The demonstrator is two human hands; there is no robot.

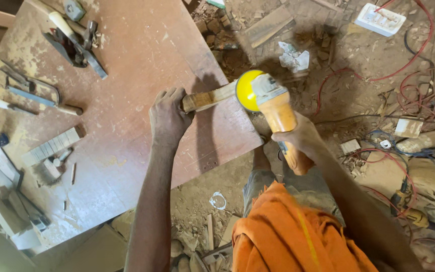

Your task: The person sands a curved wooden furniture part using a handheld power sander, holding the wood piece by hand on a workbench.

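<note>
The left hand clamps a short pale wooden block, its fingers just beside the yellow sanding disc of the orange angle grinder gripped by the right hand; a slip probably drags knuckles into the disc

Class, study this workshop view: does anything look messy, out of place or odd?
Yes. Red cables lie tangled over the floor among wood scraps. A white switch box lies in the dust. The wood strip overhangs the table edge, held by the left hand while the right hand holds a grinder.
</note>
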